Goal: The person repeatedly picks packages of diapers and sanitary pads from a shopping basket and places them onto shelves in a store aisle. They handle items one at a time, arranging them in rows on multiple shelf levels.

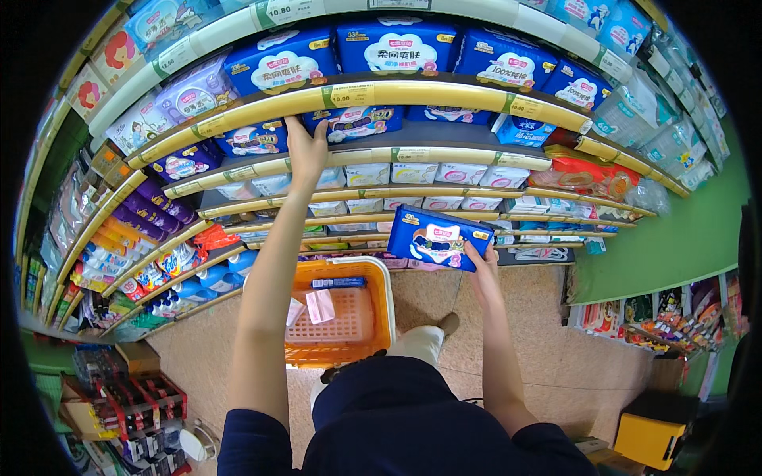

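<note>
My right hand [483,265] grips the right end of a blue pack of sanitary pads [439,239], held out over the floor right of the basket. Raised to a shelf below the yellow-edged ledge, my left hand [307,143] has its fingers spread at a gap between blue packs; its fingertips are partly hidden. A blue pack [357,123] lies just right of it and another [253,138] just left. Below stands an orange shopping basket [386,309] with a white rim, holding a pink pack [321,306], a second pink item partly behind my left arm, and a dark blue box [338,282].
Curved shelves with price strips [357,94] carry larger blue packs [397,52] above and small white packs [367,174] below. Detergent bags [174,260] fill the lower left. A green surface [643,238] is at right, a yellow box [649,439] at lower right, stacked goods [140,404] at lower left.
</note>
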The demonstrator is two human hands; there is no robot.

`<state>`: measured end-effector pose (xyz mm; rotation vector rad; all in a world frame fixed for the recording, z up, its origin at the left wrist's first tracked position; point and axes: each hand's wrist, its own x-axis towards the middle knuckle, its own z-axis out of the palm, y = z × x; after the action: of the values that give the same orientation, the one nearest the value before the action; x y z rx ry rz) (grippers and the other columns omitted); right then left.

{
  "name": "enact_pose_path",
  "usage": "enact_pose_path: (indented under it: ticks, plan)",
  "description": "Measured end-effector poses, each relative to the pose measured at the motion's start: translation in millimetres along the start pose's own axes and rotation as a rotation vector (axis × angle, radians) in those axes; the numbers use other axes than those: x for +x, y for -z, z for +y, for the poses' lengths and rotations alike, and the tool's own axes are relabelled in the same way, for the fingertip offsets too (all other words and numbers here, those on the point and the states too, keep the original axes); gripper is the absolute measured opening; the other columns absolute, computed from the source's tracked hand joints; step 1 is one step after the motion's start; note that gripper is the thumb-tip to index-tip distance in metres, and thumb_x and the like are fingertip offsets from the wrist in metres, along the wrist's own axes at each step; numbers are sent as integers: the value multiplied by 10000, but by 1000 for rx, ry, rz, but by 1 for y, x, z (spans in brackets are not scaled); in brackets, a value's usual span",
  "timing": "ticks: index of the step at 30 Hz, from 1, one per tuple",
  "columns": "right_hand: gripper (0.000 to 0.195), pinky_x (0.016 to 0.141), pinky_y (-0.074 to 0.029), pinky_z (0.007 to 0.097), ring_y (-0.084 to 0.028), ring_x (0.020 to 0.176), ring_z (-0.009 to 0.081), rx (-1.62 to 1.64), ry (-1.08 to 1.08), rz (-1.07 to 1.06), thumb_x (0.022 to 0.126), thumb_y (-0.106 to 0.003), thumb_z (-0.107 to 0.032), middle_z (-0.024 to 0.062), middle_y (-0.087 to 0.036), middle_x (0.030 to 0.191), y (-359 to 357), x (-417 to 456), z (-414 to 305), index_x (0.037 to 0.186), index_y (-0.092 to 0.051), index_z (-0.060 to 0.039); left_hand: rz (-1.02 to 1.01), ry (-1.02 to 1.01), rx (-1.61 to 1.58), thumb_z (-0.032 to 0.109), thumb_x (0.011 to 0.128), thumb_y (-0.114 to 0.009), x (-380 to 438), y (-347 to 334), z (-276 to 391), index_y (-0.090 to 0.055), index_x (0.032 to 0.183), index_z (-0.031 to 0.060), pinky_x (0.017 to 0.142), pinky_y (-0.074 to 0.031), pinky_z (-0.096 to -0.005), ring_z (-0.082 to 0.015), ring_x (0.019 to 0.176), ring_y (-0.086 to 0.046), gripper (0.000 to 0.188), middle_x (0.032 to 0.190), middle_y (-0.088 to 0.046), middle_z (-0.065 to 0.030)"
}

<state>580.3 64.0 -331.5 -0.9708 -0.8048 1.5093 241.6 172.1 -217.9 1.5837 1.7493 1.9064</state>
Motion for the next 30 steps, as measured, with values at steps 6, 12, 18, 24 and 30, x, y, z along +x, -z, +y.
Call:
enact_pose_path:
  ticks: [6,12,18,24,30]
  plan:
    - [400,924,-406,318,-537,1053,146,39,94,87,865,-627,-151,49,-569,1145,-3,17,-14,1227,-483,-57,213,-380,389,-27,752,-600,-42,-17,24,-441,1206,10,971,-326,-415,-371,1139,-422,482,1249,-414,-221]
    - [462,968,-377,347,-500,1107,174,66,272,79,893,-596,-213,100,-520,1203,-21,57,-71,1264,-409,-12,-4,-531,594,40,779,-542,-43,-7,14,-515,1145,5,972,-324,-446,-332,1172,-429,369,1244,-466,-187]
    - [436,893,-427,281,-547,1002,138,-104,402,98,870,-634,-219,85,-570,1117,-45,105,-105,1204,-475,11,-40,-501,585,51,777,-546,-33,15,7,-525,1119,4,988,-317,-452,-346,1192,-415,346,1252,-466,-174]
    - [430,838,-413,244,-538,925,117,-180,507,123,868,-635,-251,78,-591,1067,-60,131,-111,1177,-505,19,38,-343,641,63,783,-550,-37,58,-6,-519,1155,20,978,-323,-440,-336,1157,-438,375,1268,-449,-161]
    - [418,808,-434,245,-528,902,113,-350,637,141,875,-631,-242,88,-596,1039,-65,148,-112,1144,-512,56,-63,-374,642,94,781,-575,-35,61,-17,-508,1177,21,979,-339,-431,-341,1165,-437,408,1285,-438,-172]
